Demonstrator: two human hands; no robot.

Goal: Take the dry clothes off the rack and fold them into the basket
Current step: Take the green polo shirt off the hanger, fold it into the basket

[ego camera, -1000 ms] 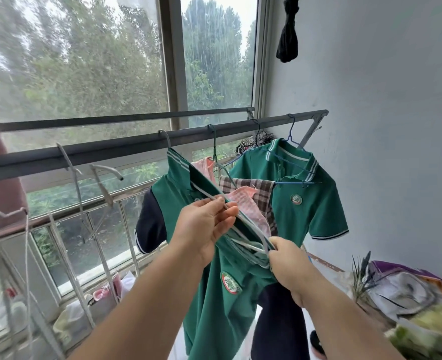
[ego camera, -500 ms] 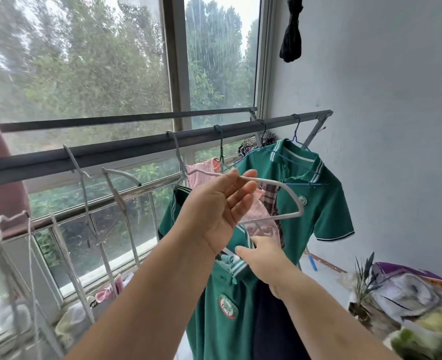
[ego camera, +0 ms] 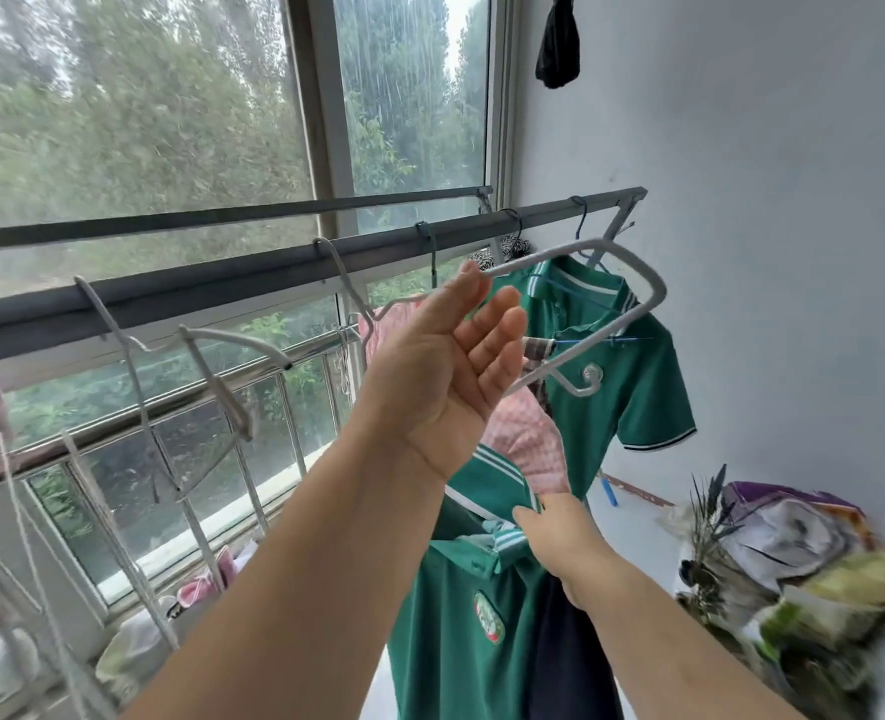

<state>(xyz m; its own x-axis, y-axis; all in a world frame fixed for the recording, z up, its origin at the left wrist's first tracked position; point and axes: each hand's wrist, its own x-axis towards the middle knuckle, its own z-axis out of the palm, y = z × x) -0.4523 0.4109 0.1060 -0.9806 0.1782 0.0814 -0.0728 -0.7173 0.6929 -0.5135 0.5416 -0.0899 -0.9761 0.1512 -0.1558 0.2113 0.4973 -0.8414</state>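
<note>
The green shirt [ego camera: 461,615] hangs pinched in the right hand [ego camera: 560,537]; the left hand [ego camera: 440,376], fingers spread, lifts a white hanger [ego camera: 638,283].

Green shirt [ego camera: 461,631] in right hand [ego camera: 560,537]

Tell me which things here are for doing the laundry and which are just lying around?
For the job:
left hand lifting the white hanger
right hand gripping the green shirt
second green shirt on the rail
pink cloth

Just lying about:
bags by the wall
black cloth hanging high
</note>
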